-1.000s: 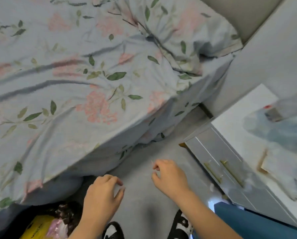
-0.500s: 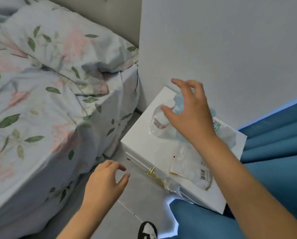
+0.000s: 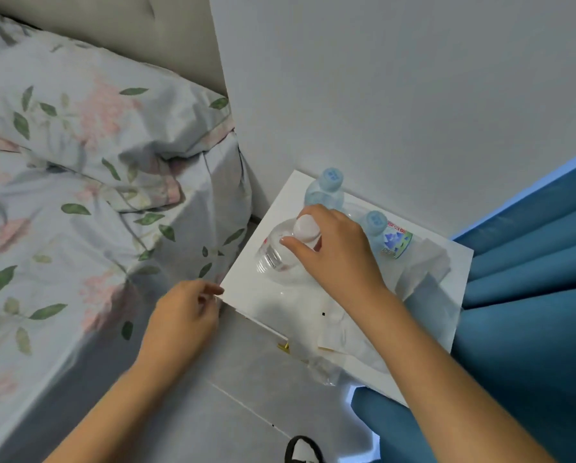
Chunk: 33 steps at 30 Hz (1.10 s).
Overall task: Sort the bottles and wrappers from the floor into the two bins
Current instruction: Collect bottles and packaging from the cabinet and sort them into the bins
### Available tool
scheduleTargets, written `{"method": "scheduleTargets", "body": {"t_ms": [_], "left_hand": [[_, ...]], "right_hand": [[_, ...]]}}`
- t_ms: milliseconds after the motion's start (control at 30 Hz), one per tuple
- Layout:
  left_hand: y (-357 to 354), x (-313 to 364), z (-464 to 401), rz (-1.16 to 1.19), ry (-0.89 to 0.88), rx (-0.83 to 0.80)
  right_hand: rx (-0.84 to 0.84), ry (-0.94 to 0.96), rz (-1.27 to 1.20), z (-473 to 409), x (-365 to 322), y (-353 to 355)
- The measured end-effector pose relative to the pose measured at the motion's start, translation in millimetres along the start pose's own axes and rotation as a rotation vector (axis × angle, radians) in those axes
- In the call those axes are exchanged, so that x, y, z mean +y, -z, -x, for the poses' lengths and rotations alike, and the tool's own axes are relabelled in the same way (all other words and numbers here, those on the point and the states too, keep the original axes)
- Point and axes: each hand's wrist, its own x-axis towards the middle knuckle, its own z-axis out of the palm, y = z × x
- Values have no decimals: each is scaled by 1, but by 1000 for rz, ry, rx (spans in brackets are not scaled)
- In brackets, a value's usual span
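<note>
Bottle (image 3: 278,253) neck inside right hand (image 3: 338,255) fingers, gripped | left hand (image 3: 183,315) fingers loosely curled, empty

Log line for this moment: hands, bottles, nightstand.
right hand: gripping white-capped clear bottle at neck | left hand: free | blue-capped bottles: upright | nightstand: wrappers on top

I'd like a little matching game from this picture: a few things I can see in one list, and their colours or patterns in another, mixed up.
Things:
1. Cap of the bottle under the right hand
2. Curtain
3. Pillow
4. Nightstand

Descriptions:
A. Deep blue
B. Floral with green leaves
C. Plain white top
D. White, with fingers around it

Pairs: 1-D, 2-A, 3-B, 4-C
</note>
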Motion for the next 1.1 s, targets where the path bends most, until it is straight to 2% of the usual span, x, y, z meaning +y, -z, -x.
{"method": "scheduleTargets", "body": {"t_ms": [100, 200, 367, 500, 733, 867, 967, 1100], "left_hand": [[24, 37, -37, 90, -3, 61], [31, 89, -74, 114, -193, 77], [-2, 167, -106, -46, -495, -33], [-35, 183, -115, -160, -531, -80], [-40, 168, -118, -248, -538, -23], [-10, 128, -99, -159, -510, 132], [23, 87, -62, -75, -434, 231], [64, 15, 1, 40, -256, 281]], "right_hand": [[89, -44, -93, 23, 4, 14], [132, -91, -152, 44, 11, 23], [158, -168, -213, 59, 32, 31], [166, -191, -235, 65, 46, 36], [156, -195, -238, 75, 65, 39], [133, -199, -236, 79, 64, 36], [101, -178, -211, 81, 52, 25], [20, -120, -177, 86, 13, -3]]}}
